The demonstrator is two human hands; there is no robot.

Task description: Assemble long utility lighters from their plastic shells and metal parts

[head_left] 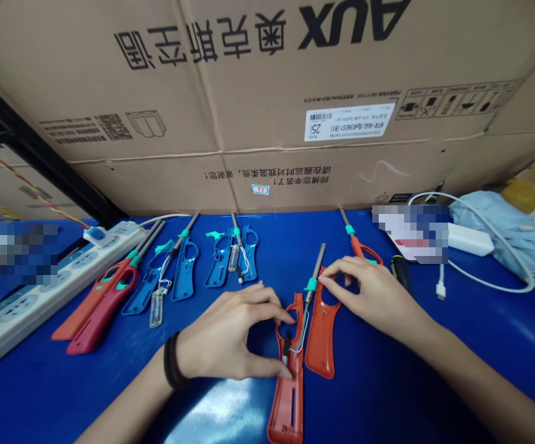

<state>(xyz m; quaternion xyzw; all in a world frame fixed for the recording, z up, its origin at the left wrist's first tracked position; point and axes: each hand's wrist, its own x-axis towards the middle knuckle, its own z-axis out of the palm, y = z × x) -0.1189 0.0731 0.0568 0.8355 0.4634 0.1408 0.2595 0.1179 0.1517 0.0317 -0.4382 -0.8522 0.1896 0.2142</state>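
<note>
My left hand [232, 333] curls its thumb and index finger around the left orange-red half shell [290, 407] of a long-nosed gas lighter. In that shell lie a black igniter piece [287, 345] and thin white wires. A metal lighter tube [319, 262] with a green collar [311, 285] angles up between the two halves. The fingertips of my right hand [371, 293] pinch the upper end of the right orange-red half shell [321, 345], beside the collar. Its other fingers are partly hidden. Behind it is an orange lighter [363, 250].
Blue lighter half shells [185, 271] with loose tubes and clear fuel tanks [156, 308] lie left of centre. A red lighter [105, 314] and an orange one are beside a white power strip [77, 265]. A large cardboard box [258, 123] walls the back. A white cable [489, 290] lies right.
</note>
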